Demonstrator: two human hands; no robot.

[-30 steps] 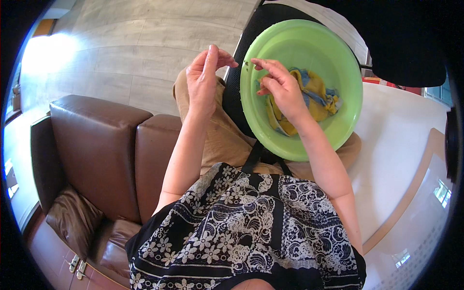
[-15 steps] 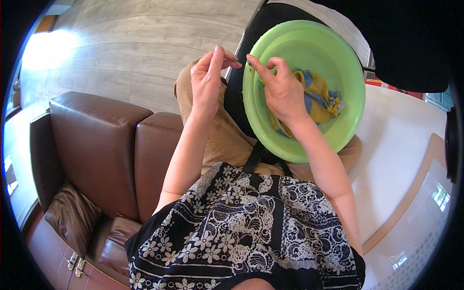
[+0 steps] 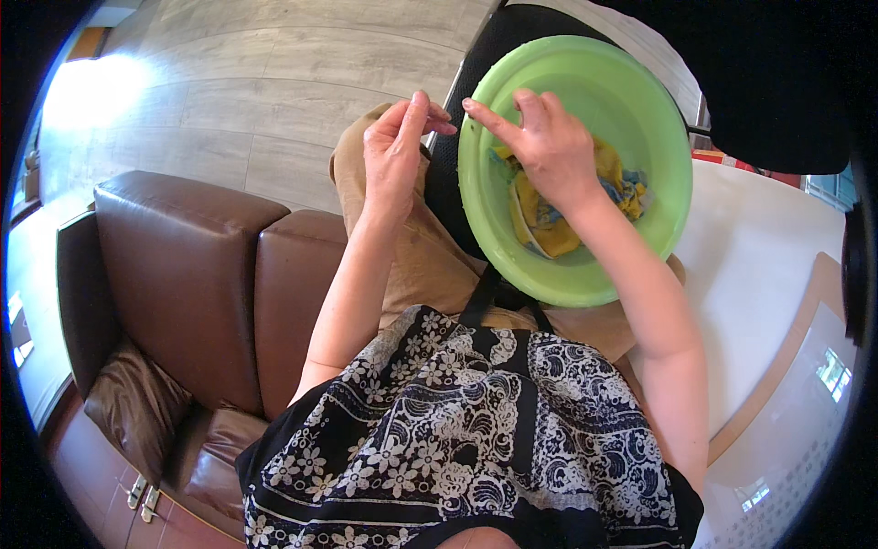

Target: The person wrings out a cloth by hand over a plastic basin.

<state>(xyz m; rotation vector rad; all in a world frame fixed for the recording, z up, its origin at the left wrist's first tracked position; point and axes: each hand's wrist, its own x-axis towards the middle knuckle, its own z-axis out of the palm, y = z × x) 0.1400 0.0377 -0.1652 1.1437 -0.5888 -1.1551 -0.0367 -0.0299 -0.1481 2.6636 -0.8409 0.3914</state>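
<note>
My left hand [image 3: 395, 151] is raised just left of the green plastic basin [image 3: 672, 197], thumb up and fingers loosely bent and apart, with nothing visible in it. Over the basin's left side, my right hand [image 3: 553, 151] stretches its index finger toward the left hand, the tip by the rim. Its other fingers are partly bent, and I see nothing held. The two hands do not touch. In the bottom of the basin lies a crumpled yellow and blue cloth [image 3: 558, 240], seemingly wet and partly hidden behind my right hand and wrist.
The basin rests on a black seat [image 3: 446, 183] in front of my knees. A brown leather sofa [image 3: 183, 274] stands at the left on a grey wood-look floor [image 3: 302, 91]. A white table [image 3: 741, 238] is at the right, with a red item [image 3: 732, 165] at its far edge.
My right hand has shifted slightly to the right and its forearm has swung outward, showing more of the cloth's near left part. The left hand stays nearly still.
</note>
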